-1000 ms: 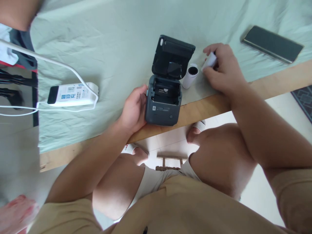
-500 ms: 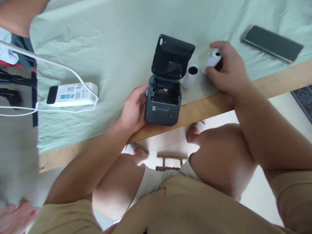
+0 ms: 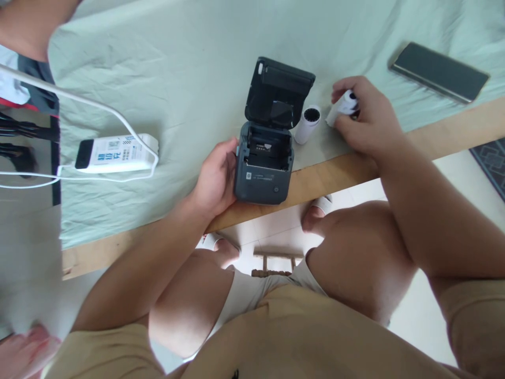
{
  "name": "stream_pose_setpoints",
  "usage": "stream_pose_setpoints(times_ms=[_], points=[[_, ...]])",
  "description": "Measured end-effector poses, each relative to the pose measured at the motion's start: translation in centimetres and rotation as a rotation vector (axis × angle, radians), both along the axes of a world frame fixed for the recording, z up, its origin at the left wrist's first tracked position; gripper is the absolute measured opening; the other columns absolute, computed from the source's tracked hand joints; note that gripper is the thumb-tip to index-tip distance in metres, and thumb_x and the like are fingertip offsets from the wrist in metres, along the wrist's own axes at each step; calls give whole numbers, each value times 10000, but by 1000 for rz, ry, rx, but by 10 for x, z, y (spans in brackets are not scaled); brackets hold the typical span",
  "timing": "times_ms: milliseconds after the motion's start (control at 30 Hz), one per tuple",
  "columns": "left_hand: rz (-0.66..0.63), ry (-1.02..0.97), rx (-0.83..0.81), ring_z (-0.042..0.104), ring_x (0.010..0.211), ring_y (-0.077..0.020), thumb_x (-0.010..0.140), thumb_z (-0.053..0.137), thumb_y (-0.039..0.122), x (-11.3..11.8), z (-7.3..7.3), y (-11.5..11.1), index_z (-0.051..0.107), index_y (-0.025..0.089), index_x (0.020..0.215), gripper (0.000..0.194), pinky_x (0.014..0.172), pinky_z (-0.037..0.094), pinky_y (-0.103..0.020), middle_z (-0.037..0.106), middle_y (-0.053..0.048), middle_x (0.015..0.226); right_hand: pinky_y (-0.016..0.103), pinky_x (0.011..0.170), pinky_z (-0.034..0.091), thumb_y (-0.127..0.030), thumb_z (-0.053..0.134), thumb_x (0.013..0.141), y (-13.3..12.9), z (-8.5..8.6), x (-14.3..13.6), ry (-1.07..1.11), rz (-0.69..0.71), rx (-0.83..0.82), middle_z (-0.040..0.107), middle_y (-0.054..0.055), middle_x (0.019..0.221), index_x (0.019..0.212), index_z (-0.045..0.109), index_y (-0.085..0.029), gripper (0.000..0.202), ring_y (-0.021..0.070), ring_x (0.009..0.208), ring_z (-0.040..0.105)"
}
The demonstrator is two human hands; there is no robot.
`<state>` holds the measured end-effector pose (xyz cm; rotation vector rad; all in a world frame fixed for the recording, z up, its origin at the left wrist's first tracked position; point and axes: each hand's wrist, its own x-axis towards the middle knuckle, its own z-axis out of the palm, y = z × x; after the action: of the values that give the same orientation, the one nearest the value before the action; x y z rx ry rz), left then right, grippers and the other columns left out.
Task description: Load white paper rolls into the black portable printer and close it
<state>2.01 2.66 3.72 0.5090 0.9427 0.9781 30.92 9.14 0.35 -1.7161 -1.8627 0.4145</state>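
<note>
A dark label printer (image 3: 262, 181) rests at the table's front edge with its lid (image 3: 280, 89) raised and its paper bay bare. My left hand (image 3: 216, 176) grips the printer's left side, thumb along the edge. Just right of the printer stands a white paper roll (image 3: 307, 125) with a dark core. My right hand (image 3: 369, 113) is closed round a second white paper roll (image 3: 340, 109), which tilts with its small dark-cored end up; my palm and fingers hide part of it.
A dark phone (image 3: 441, 71) lies at the right on the green cloth (image 3: 189, 68). At the left is a white power bank (image 3: 118, 152) with a white cable (image 3: 98, 105) looped over it. Another person's arm (image 3: 31, 23) reaches in at the upper left. The table's wooden edge (image 3: 327, 175) faces me.
The roll in my right hand has tilted further over and come slightly lower, with the fingers curling around it. My left hand and the printer have hardly moved.
</note>
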Motion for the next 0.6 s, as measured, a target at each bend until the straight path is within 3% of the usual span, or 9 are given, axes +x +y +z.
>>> stream_pose_setpoints(times_ms=[100, 267, 367, 433, 500, 600], points=[[-9, -15, 6, 830, 1213, -352, 1093, 380, 400, -1, -1, 0, 721, 146, 1340, 492, 1062, 687, -467, 870, -103, 1100, 481, 1004, 556, -143, 755, 815, -3, 3, -2, -81, -70, 55, 671, 128, 1291, 1346, 700, -300, 556, 246, 944, 635], [-27, 3, 49, 821, 1226, -360, 1060, 413, 401, -2, -4, 0, 715, 145, 1313, 470, 1057, 689, -482, 865, -100, 1072, 405, 891, 577, -76, 687, 814, -4, 4, -1, 49, -33, 5, 730, 77, 1250, 1493, 582, -314, 727, 210, 881, 648], [-38, 38, 97, 819, 1218, -376, 1003, 524, 433, -3, -6, 0, 725, 153, 1240, 419, 1037, 695, -492, 858, -91, 1050, 429, 968, 566, -63, 684, 793, -1, 1, 4, -24, -4, 4, 719, 110, 1299, 1440, 664, -295, 687, 243, 1020, 686], [-54, 44, 115, 824, 1188, -383, 981, 583, 479, -3, -7, -1, 733, 157, 1153, 394, 1020, 698, -494, 848, -91, 1002, 434, 953, 558, -98, 717, 780, 2, 0, 6, -65, -12, 25, 702, 122, 1301, 1459, 680, -290, 707, 237, 988, 676], [-64, 43, 117, 843, 1077, -371, 949, 661, 518, -5, -9, -1, 736, 154, 1023, 379, 949, 710, -476, 827, -87, 905, 403, 833, 543, -120, 714, 745, 3, 3, 7, 3, -36, 126, 693, 114, 1246, 1510, 634, -262, 782, 192, 846, 625], [-56, 58, 145, 827, 833, -266, 869, 818, 464, -9, -12, -2, 746, 150, 928, 327, 762, 695, -353, 789, -44, 796, 352, 636, 430, -217, 709, 716, -8, 15, -5, 222, 64, 497, 610, 43, 1086, 1440, 612, -252, 731, 133, 720, 506]])
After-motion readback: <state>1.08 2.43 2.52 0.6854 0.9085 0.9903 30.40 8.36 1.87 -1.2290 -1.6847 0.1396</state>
